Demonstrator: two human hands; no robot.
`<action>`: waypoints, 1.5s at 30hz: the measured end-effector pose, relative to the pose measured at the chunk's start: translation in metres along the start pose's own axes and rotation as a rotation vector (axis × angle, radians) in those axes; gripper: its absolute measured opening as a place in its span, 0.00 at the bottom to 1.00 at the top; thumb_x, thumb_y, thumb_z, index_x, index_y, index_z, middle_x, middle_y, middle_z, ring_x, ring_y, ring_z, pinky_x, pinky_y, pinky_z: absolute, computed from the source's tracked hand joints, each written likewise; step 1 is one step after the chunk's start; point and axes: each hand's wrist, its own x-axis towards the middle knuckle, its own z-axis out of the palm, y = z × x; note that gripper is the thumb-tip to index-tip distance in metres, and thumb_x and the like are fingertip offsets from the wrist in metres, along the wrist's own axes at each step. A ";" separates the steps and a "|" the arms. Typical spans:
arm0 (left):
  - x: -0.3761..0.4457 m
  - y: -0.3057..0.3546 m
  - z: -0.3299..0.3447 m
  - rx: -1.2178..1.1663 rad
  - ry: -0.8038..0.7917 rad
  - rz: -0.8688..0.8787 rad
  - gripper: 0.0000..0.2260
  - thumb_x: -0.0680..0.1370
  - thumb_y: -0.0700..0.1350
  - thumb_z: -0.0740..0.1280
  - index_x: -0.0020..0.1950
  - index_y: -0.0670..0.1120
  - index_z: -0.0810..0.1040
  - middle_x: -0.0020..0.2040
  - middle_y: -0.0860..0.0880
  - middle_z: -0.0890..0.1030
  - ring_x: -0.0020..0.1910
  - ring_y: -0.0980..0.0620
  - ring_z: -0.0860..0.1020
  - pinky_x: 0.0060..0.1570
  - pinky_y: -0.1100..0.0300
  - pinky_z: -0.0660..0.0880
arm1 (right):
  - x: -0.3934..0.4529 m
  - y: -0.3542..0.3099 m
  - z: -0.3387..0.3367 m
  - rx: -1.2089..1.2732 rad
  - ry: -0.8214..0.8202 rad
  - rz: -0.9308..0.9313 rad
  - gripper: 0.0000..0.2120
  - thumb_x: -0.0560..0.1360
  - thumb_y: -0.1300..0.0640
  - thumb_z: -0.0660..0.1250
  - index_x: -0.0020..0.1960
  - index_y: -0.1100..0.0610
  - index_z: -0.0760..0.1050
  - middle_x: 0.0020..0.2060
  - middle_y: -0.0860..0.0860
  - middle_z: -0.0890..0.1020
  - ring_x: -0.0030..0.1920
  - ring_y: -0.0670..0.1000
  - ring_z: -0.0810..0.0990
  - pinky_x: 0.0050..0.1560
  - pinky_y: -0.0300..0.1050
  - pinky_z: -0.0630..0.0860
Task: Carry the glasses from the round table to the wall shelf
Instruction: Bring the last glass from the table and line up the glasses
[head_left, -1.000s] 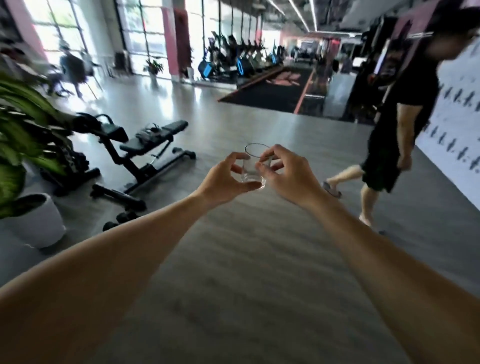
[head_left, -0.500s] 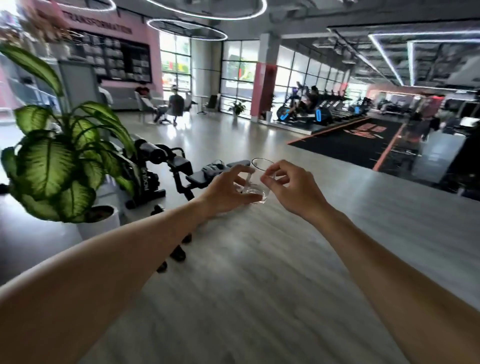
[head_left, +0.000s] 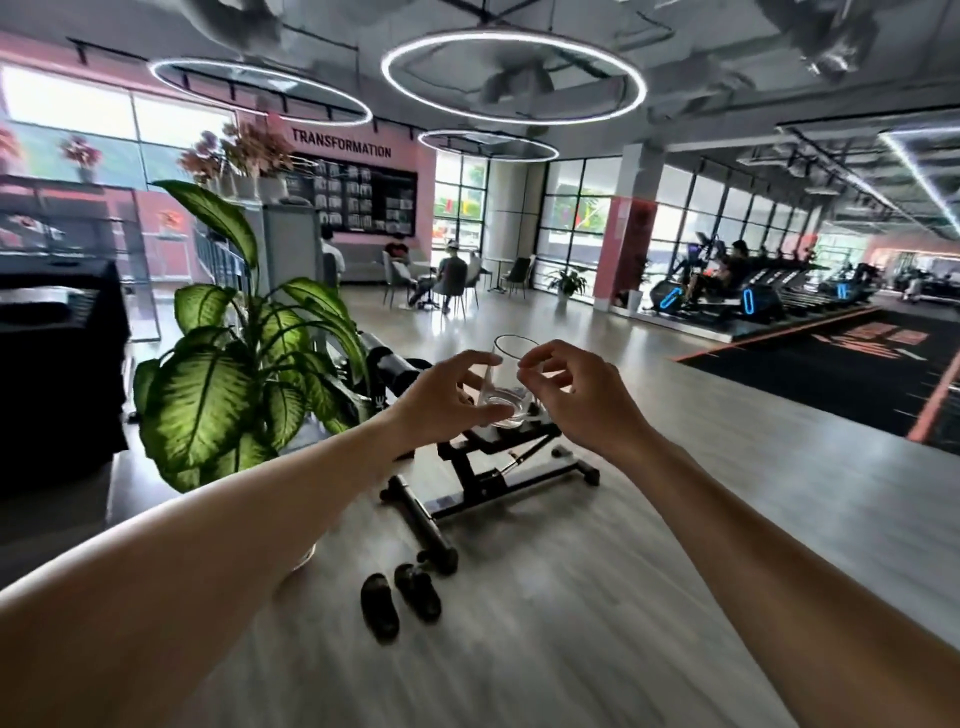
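A small clear drinking glass is held upright in front of me at arm's length, above the floor. My left hand grips its left side and base with thumb and fingers. My right hand pinches its right side near the rim. Both arms are stretched forward. Neither the round table nor the wall shelf is in view.
A black workout bench stands on the floor straight ahead, with a pair of dark slippers before it. A large potted plant is at the left beside a dark counter. People sit on chairs farther back; exercise machines line the right.
The view has swung left: the walking person at the right is gone, and the plant, bench and seating area have come into view. Both hands still hold the glass the same way.
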 end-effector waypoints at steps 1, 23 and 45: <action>0.012 -0.011 -0.010 0.003 0.008 -0.005 0.28 0.70 0.49 0.78 0.68 0.54 0.72 0.54 0.49 0.83 0.48 0.47 0.84 0.51 0.50 0.82 | 0.019 0.002 0.009 0.001 -0.011 -0.007 0.02 0.76 0.47 0.70 0.48 0.42 0.79 0.45 0.43 0.84 0.42 0.39 0.82 0.40 0.36 0.73; 0.153 -0.279 -0.261 0.286 0.458 -0.369 0.30 0.69 0.52 0.79 0.68 0.55 0.73 0.54 0.51 0.83 0.42 0.62 0.82 0.45 0.65 0.78 | 0.384 0.011 0.355 0.363 -0.318 -0.431 0.01 0.73 0.49 0.71 0.44 0.43 0.80 0.39 0.42 0.84 0.38 0.39 0.82 0.40 0.41 0.79; 0.084 -0.475 -0.510 0.459 0.848 -0.658 0.30 0.65 0.60 0.79 0.64 0.59 0.75 0.51 0.54 0.82 0.42 0.54 0.82 0.55 0.47 0.80 | 0.517 -0.152 0.687 0.533 -0.626 -0.744 0.03 0.74 0.49 0.70 0.47 0.46 0.82 0.39 0.39 0.84 0.38 0.35 0.81 0.35 0.25 0.71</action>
